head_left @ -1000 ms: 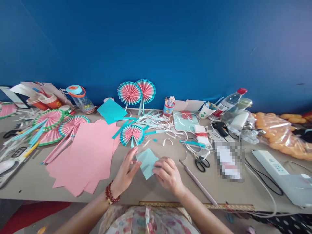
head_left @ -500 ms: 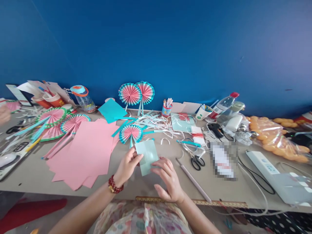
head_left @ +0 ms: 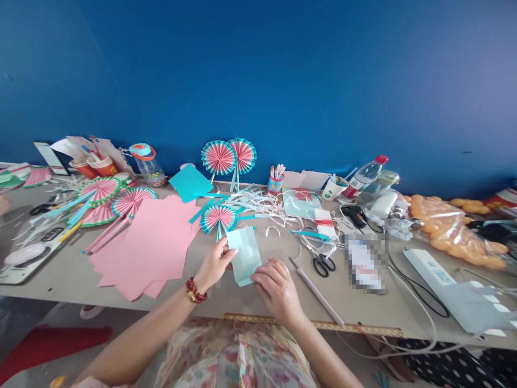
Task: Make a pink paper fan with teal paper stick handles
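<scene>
A small pale green sheet of paper (head_left: 245, 253) is held up over the near edge of the table. My left hand (head_left: 216, 262) pinches its left side, thumb on the front face. At the lower right corner, the fingers of my right hand (head_left: 278, 288) close on the paper, where a narrow fold shows along the bottom edge. Just beyond the paper lies a round pleated paper fan (head_left: 218, 219) in pink and teal. To the left spreads a stack of pink paper sheets (head_left: 147, 245).
Black-handled scissors (head_left: 323, 265) and a pale stick-like tool (head_left: 317, 293) lie at my right. Two upright fans (head_left: 218, 157) stand by the blue wall, near paper strips (head_left: 258, 202). Further right are a bottle (head_left: 365, 178), a glue gun (head_left: 355, 216) and a power strip (head_left: 432, 269).
My right hand has closed from spread fingers onto the paper's lower corner. The paper's bottom edge now shows a fold. The view has shifted slightly left.
</scene>
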A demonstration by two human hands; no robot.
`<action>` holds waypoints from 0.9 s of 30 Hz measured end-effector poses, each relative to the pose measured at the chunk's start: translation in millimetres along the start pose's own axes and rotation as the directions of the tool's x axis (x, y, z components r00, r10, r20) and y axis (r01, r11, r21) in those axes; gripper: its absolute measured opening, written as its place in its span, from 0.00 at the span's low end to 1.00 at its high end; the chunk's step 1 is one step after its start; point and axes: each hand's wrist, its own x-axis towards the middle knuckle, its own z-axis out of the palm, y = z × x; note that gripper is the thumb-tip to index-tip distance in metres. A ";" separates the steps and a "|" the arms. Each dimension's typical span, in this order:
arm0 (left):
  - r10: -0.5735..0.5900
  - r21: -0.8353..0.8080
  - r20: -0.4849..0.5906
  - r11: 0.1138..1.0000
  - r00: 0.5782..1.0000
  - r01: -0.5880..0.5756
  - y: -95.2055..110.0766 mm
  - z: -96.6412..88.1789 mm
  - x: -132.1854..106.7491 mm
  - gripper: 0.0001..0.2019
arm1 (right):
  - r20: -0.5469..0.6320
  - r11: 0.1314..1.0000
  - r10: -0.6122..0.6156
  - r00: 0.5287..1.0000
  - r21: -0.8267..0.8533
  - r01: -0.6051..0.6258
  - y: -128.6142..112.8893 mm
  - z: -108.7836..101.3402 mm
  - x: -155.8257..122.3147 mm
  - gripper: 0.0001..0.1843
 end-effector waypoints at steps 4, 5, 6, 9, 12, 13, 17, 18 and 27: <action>0.026 0.057 -0.001 0.998 1.000 -0.026 -3.8 -1.5 8.9 0.20 | 0.058 0.999 -0.038 0.998 0.019 0.037 0.9 0.0 -3.1 0.08; 0.028 0.063 -0.002 0.998 1.000 -0.028 -4.3 -1.2 10.6 0.20 | 0.073 0.999 -0.039 0.997 0.007 0.039 1.5 -0.3 -4.9 0.08; 0.030 0.066 -0.005 0.997 1.000 -0.030 -4.4 -0.8 11.9 0.19 | 0.085 0.999 -0.037 0.996 -0.008 0.037 2.4 -0.9 -7.1 0.09; 0.022 0.076 -0.004 0.997 1.000 -0.022 -3.7 0.2 13.4 0.17 | 0.077 0.999 -0.001 0.997 -0.049 0.004 6.3 -4.1 -15.1 0.10; 0.002 0.120 -0.008 0.993 1.000 -0.001 -3.6 -0.5 13.2 0.19 | 0.040 0.998 0.052 0.998 -0.046 -0.050 10.4 -7.4 -22.4 0.11; 0.002 0.148 -0.013 0.989 1.000 0.000 -3.9 -1.1 13.3 0.19 | 0.035 0.997 0.061 0.998 -0.039 -0.059 11.2 -7.9 -24.1 0.11; 0.052 0.257 -0.002 0.965 0.999 -0.050 -4.8 -2.5 15.0 0.18 | 0.059 0.998 0.058 0.997 -0.023 -0.056 8.9 -5.8 -26.9 0.11; 0.070 0.272 0.009 0.960 0.997 -0.070 -4.7 -2.3 15.6 0.17 | 0.070 0.998 0.058 0.996 -0.025 -0.057 7.0 -4.4 -26.6 0.11; 0.189 0.530 0.063 0.826 0.980 -0.193 -12.0 -3.4 20.6 0.08 | 0.076 0.989 0.139 0.987 -0.066 -0.134 11.5 -21.9 -25.6 0.09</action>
